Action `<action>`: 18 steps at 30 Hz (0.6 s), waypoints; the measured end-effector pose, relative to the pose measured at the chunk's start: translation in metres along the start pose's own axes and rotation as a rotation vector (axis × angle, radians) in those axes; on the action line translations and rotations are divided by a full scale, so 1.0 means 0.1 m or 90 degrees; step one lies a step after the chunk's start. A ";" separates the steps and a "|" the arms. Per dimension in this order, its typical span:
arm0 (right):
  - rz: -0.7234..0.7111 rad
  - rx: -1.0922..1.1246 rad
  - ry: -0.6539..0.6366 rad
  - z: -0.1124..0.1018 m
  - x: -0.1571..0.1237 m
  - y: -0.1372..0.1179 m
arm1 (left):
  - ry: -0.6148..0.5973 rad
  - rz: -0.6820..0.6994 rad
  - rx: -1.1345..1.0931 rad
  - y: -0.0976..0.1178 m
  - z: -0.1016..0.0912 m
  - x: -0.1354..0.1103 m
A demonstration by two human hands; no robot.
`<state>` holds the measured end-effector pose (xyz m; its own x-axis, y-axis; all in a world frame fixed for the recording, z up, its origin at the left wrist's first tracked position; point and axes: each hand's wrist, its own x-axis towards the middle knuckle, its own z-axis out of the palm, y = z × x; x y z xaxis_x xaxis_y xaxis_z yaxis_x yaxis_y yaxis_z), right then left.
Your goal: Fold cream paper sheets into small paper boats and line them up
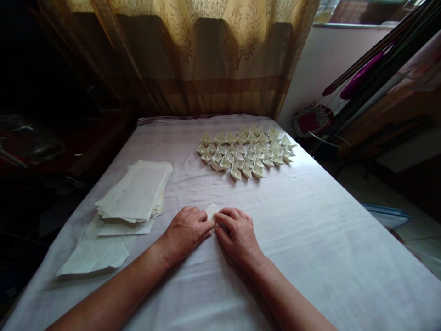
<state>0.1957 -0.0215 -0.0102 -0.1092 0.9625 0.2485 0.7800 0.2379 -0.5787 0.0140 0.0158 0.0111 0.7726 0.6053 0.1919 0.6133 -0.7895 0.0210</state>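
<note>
The paper lies between the 2 hands, at the fingertips, its visible tip pointing far; the fingers hide the rest, so its long axis cannot be told. The left hand and right hand are about equally near, both pinching it with curled fingers. The stack limits room on the left; boats sit far and right. Bare cloth stretches right, its right edge well apart.

Before me daylight glows through the gold patterned fabric curtain, the wrinkled white tablecloth brightens rightward, and my view's left sinks into near-black.
</note>
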 end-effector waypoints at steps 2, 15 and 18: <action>0.007 0.006 -0.003 0.01 0.00 0.02 | 0.013 0.008 0.011 -0.02 0.01 -0.02; -0.114 0.026 -0.018 -0.06 -0.02 0.20 | 0.120 0.175 0.231 0.14 0.05 0.08; -0.139 -0.032 -0.024 -0.10 0.01 0.18 | 0.152 0.138 0.219 0.14 0.06 0.04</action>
<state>0.2156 -0.0176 -0.0126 -0.3004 0.8936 0.3335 0.7650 0.4346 -0.4753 0.0268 0.0077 0.0064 0.8538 0.3583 0.3776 0.4925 -0.7911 -0.3627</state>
